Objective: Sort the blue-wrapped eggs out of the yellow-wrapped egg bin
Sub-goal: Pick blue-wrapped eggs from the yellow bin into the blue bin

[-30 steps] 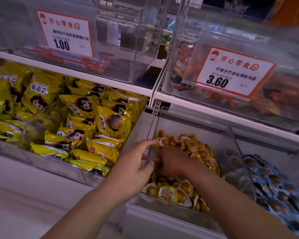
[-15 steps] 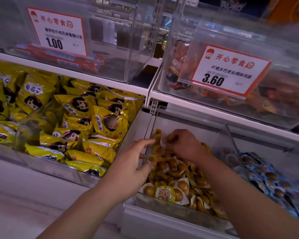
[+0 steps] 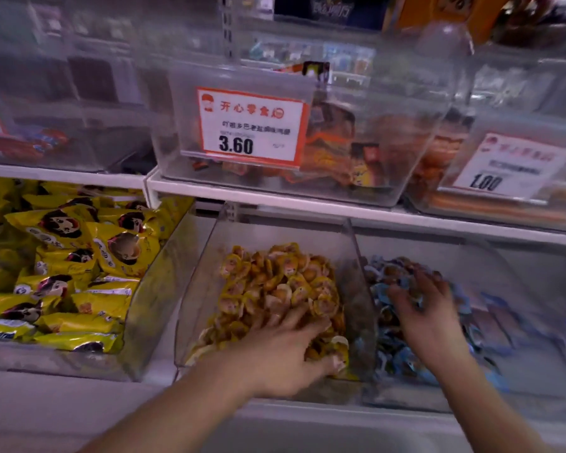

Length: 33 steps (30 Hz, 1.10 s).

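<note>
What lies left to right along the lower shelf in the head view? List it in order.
Yellow snack packets with cartoon faces → clear plastic bin of yellow-wrapped eggs with the left hand on them → clear divider wall → blue-wrapped eggs under the right hand.

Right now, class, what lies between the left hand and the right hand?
In the head view, a clear divider wall stands between the left hand and right hand.
</note>
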Motion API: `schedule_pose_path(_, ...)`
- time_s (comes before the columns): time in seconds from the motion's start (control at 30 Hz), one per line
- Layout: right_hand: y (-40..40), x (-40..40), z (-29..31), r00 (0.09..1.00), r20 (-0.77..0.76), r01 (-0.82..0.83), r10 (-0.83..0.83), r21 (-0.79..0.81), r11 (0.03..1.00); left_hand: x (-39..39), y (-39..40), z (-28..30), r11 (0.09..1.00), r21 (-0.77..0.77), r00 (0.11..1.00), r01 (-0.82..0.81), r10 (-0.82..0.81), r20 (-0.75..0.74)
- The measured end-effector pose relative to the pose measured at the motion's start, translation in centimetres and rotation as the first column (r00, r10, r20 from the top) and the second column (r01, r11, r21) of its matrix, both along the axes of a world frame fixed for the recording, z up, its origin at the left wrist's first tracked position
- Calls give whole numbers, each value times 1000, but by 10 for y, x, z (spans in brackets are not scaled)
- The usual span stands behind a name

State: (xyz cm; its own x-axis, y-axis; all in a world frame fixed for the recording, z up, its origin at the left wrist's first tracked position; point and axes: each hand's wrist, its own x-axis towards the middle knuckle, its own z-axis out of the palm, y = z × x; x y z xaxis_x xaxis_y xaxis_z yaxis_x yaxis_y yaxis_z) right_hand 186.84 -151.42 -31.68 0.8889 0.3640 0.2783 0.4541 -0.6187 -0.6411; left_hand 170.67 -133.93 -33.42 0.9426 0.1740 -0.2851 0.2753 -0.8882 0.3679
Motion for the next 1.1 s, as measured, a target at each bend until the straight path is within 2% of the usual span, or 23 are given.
schedule_pose_path(0.03,2,-2,-4,999,-46,-26,29,47,999,17,2,-4,1000,9,999,2,-2,-43)
schedule_pose_path(0.1,6,-8,-8,994,-24,-100,102,76,992,47,9,-15,997,69,997,38,-33,-66)
schedule_pose_path(0.2,8,-10,-12,978,69,-196,196,-11,981,76,30,-27,974,208,996,87,-92,16)
schedule_pose_path(0.33,6,-3,-20,974,-65,-224,218,-106,969,94,80,-23,876,482,992,-17,-46,119)
schedule_pose_path(0.4,6,-1,-21,971,-94,-229,220,-98,969,94,103,-16,859,512,998,-27,-4,59)
schedule_pose_path(0.5,8,-3,-18,971,-75,-233,226,-111,966,86,117,-6,850,523,998,64,-69,-11)
schedule_pose_path(0.57,9,-3,-18,971,-76,-234,228,-97,967,81,118,2,874,479,997,83,-73,-40)
schedule_pose_path(0.63,8,-4,-18,972,-65,-230,226,-67,971,76,120,10,935,344,995,87,-63,-80)
schedule_pose_path(0.7,8,-6,-17,973,-28,-231,230,-50,972,74,119,20,975,224,1000,3,3,-26)
schedule_pose_path(0.77,9,-8,-17,970,20,-240,241,-48,970,79,118,21,920,366,973,-140,59,224)
schedule_pose_path(0.8,9,-8,-16,969,34,-243,244,-46,969,81,115,18,868,453,949,-205,63,309)
schedule_pose_path(0.83,9,-9,-16,969,41,-243,245,-41,969,83,110,12,839,489,942,-240,80,326)
schedule_pose_path(0.9,9,-9,-14,970,37,-239,240,-32,970,83,98,-7,854,452,963,-258,192,188)
schedule_pose_path(0.97,8,-8,-16,970,31,-239,240,-33,971,80,85,-24,898,328,955,-294,288,69)
schedule_pose_path(1.03,7,-10,-17,968,51,-244,245,-28,969,71,73,-24,956,136,965,-262,259,35)
schedule_pose_path(1.1,7,-12,-18,966,63,-248,249,-19,968,51,61,-13,990,-19,990,-138,138,-4)
